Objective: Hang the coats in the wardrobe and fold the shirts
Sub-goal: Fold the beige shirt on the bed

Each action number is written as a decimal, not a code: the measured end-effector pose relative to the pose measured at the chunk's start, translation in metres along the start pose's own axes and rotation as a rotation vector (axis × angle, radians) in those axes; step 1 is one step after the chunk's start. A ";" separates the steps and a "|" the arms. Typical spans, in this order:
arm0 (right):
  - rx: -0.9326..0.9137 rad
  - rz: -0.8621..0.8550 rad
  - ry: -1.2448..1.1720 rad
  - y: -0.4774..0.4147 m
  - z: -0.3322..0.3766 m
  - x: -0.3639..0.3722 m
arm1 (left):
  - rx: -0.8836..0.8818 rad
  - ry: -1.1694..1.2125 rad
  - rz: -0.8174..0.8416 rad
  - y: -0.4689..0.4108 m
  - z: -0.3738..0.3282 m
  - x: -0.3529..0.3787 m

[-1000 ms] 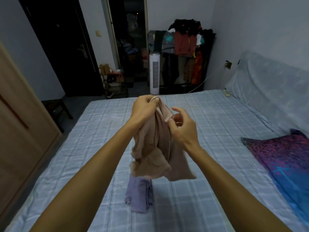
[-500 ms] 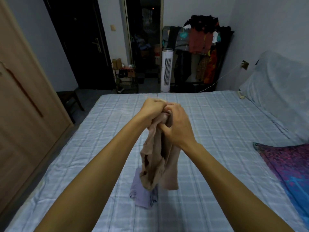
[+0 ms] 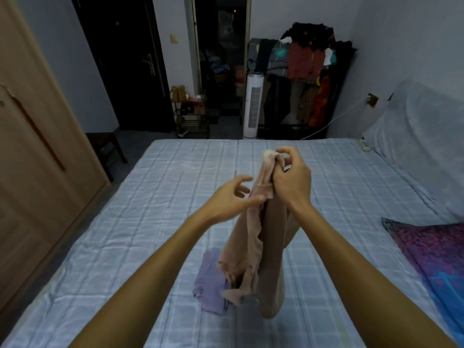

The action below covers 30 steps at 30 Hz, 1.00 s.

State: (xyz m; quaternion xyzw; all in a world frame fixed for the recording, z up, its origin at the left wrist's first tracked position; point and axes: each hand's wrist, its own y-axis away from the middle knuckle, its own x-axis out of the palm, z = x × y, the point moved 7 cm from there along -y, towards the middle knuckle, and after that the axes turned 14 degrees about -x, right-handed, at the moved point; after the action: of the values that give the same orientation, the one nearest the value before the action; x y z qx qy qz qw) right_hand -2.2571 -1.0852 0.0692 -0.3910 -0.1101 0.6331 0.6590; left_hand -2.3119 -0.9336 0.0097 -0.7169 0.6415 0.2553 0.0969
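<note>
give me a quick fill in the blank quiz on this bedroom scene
1. The tan shirt hangs from the person's ___ hand.
2. The purple shirt lies on the ___.
3. The tower fan is ___ in colour.
4. The wooden wardrobe stands on the person's ___ side.
Missing words: right; bed; white; left.
</note>
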 end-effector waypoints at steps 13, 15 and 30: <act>0.142 0.193 -0.075 0.014 -0.027 -0.016 | -0.114 0.188 -0.313 -0.029 -0.009 -0.010; 0.161 0.299 -0.102 0.022 -0.031 -0.007 | -0.085 0.201 -0.295 -0.029 -0.019 -0.011; 0.079 0.162 -0.170 0.000 -0.024 -0.016 | 0.090 -0.185 -0.218 -0.015 -0.014 -0.041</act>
State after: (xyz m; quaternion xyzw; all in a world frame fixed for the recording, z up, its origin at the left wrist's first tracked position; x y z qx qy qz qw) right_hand -2.2444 -1.1086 0.0588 -0.3172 -0.1088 0.7190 0.6087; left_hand -2.2957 -0.9019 0.0394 -0.7506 0.5590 0.2793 0.2148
